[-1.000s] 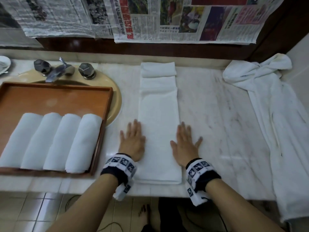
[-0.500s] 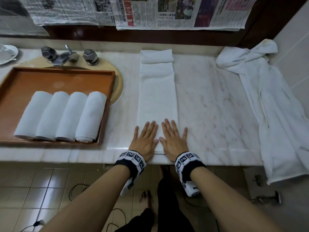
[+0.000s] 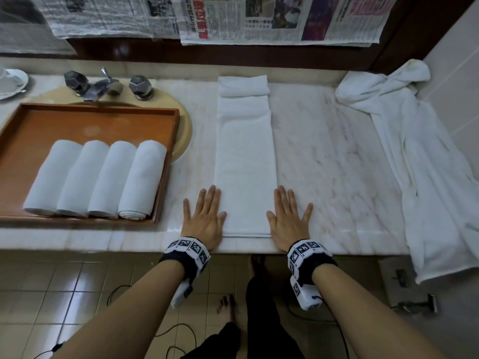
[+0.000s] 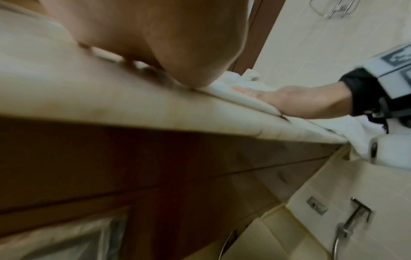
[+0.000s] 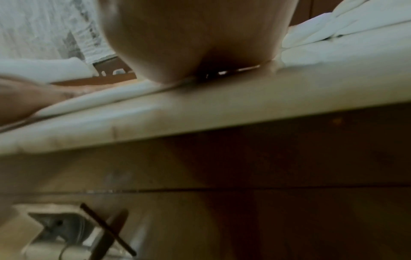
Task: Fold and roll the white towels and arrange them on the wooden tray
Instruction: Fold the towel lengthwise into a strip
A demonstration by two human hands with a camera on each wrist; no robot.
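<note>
A long folded white towel (image 3: 245, 156) lies lengthwise on the marble counter (image 3: 337, 164), its far end turned over in a small fold (image 3: 243, 85). My left hand (image 3: 204, 216) lies flat at the towel's near left edge and my right hand (image 3: 289, 217) lies flat at its near right edge, fingers straight on both. Several rolled white towels (image 3: 98, 180) lie side by side in the wooden tray (image 3: 85, 125) at the left. In the left wrist view the right hand (image 4: 295, 100) presses the towel's edge (image 4: 244, 98) at the counter's lip. The right wrist view shows the towel edge (image 5: 106, 98) beside my palm.
A loose white towel (image 3: 425, 156) is draped over the counter's right end and hangs off the front. A faucet with two knobs (image 3: 103, 85) stands behind the tray over a beige basin. A white dish (image 3: 11, 82) sits far left. Newspapers (image 3: 259, 19) hang on the back wall.
Half a second ago my hands lay side by side on the towel's near end; both have slid outward to its left and right edges, flattening it.
</note>
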